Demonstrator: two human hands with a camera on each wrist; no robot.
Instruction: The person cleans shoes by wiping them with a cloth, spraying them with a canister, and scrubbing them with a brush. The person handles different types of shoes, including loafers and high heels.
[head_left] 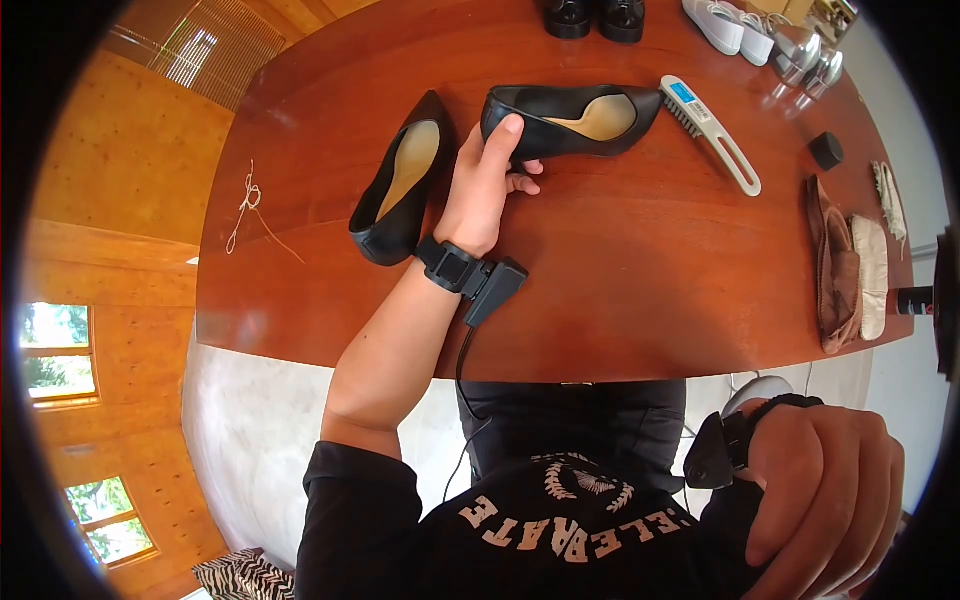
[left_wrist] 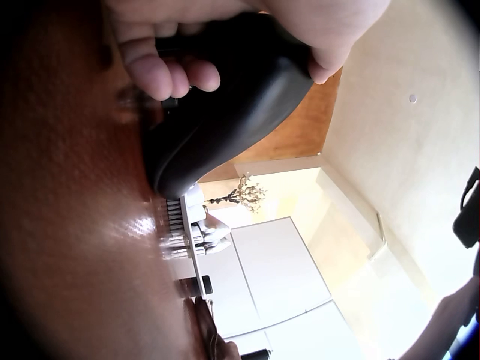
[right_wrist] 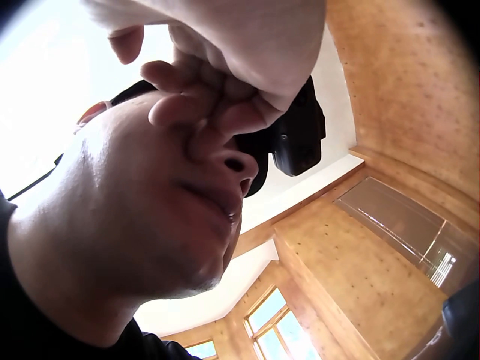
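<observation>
With the thumb over its heel and the fingers along its far side, my left hand grips a black pointed pump with a tan insole. Its toe points right, close to a grey brush with dark bristles and a small blue panel. The matching black pump rests on the table left of my left wrist, toe away from me. In the left wrist view, the held pump slants down toward the tabletop. My right hand is raised close to the head camera; its loosely curled fingers touch the person's face and hold nothing.
Thin tied string lies on the table's left. Black shoes, white sneakers and shiny silver items stand along the back. At right are a black block, a brown soft item and a cream pad.
</observation>
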